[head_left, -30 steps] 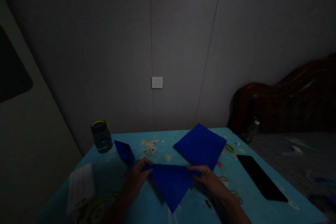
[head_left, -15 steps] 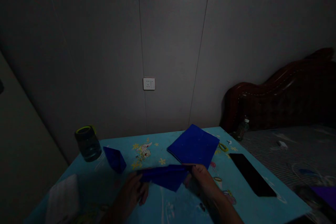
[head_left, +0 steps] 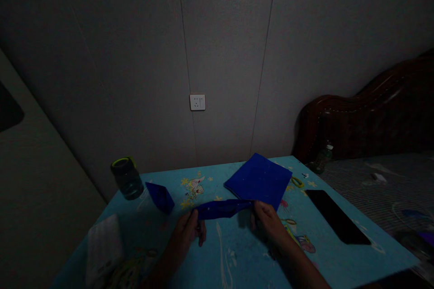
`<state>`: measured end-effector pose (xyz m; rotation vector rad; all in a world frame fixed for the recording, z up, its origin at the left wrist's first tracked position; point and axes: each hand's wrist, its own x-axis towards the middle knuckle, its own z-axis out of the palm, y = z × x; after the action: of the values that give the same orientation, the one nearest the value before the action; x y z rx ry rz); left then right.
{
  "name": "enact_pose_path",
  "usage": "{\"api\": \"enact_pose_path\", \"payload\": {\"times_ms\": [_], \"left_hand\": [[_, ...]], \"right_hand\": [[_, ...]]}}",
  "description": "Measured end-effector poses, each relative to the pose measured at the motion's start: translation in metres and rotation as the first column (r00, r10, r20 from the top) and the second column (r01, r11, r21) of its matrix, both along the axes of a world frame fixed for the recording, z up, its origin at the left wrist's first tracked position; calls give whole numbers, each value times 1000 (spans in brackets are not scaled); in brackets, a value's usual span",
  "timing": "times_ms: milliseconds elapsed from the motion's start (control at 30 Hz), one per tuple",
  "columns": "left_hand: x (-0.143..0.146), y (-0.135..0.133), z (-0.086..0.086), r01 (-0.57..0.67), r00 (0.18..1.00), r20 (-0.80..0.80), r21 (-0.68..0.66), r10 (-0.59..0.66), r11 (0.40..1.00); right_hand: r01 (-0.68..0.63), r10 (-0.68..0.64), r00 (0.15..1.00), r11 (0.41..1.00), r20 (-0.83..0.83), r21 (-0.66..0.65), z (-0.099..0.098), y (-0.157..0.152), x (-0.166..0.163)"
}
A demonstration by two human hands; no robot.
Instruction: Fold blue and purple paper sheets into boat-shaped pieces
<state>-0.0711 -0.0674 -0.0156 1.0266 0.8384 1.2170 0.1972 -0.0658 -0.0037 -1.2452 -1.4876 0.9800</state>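
Observation:
A folded strip of blue paper (head_left: 222, 209) stretches between my two hands, held above the table. My left hand (head_left: 190, 230) pinches its left end, and my right hand (head_left: 267, 219) pinches its right end. Just behind the strip lies a stack of square blue sheets (head_left: 259, 178), turned cornerwise; my right hand is close to its near corner. To the left stands a small folded blue paper shape (head_left: 160, 197), apart from my hands.
The table (head_left: 233, 253) has a light blue patterned cover. A dark water bottle (head_left: 127, 178) and a white packet (head_left: 105, 246) are on the left. Yellow-handled scissors (head_left: 297, 182) and a long black flat object (head_left: 337, 216) lie right. A bed with a wooden headboard (head_left: 359, 122) stands beyond.
The hanging triangular flap of the held paper no longer shows; the paper is now a narrow strip. The view has shifted slightly, so the table items appear further right.

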Motion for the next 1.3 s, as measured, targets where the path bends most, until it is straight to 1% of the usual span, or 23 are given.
{"api": "enact_pose_path", "payload": {"times_ms": [133,233,300,433,567,633,733,833,900,967,1100,1200,1300], "left_hand": [[2,1,7,-37,999,30,-59,39,998],[2,2,8,-59,995,75,-113,67,992],[1,2,7,-77,989,114,-136,93,988],[1,-2,7,-73,984,152,-126,91,989],[1,-5,9,-79,980,171,-112,97,991],[0,-5,11,-67,984,159,-110,84,992],[-2,-4,15,-63,991,111,-114,76,992],[-2,-1,16,-128,992,-3,-76,128,989],[-2,2,15,-199,975,-102,-19,196,980],[-2,6,12,-275,948,-156,36,277,961],[-3,12,4,-393,906,-126,99,403,914],[-5,14,0,-451,883,-99,94,459,887],[-7,14,2,-492,856,-106,137,506,860]], "right_hand": [[-35,35,999,999,-6,3,-2,0,1],[-49,49,996,999,-78,2,-5,1,2],[-29,28,992,1000,-127,0,-6,1,4],[7,-14,974,999,-225,-32,-10,2,9],[-35,6,949,996,-315,-84,-15,4,11],[-54,17,939,994,-345,-99,-15,4,11],[-60,13,933,991,-360,-119,-10,3,9],[-24,-13,953,993,-302,-119,-1,1,6],[-17,-15,960,994,-280,-112,3,0,3],[-32,-1,955,994,-295,-108,4,0,0],[-37,7,956,995,-293,-94,-3,2,-5],[-36,0,963,991,-271,-128,-8,3,-7],[-35,-6,968,986,-249,-160,-7,1,-11]]}}
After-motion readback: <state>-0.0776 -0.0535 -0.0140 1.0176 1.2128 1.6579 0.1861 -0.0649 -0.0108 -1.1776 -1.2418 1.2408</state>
